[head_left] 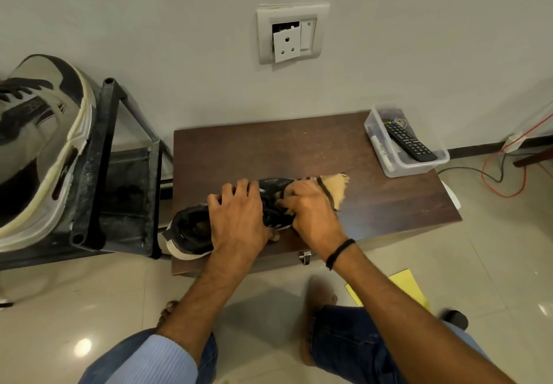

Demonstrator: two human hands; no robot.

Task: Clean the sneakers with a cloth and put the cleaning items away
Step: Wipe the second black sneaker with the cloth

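Note:
A black sneaker (191,231) with a white sole lies on the dark wooden table (374,204), heel toward me at the front left edge. My left hand (239,219) grips its middle from above, fingers curled over the upper. My right hand (311,213) holds a tan cloth (336,187) bunched against the sneaker's toe end; a corner of the cloth sticks out past my hand. The toe is mostly hidden by both hands. A second, grey and black sneaker (39,144) sits on a black rack at the left.
A clear plastic box (413,165) with a black remote (407,140) stands at the table's back right corner. The black metal rack (98,174) touches the table's left side. Red and black wires (505,183) trail on the floor at right. A yellow sheet (404,288) lies by my right knee.

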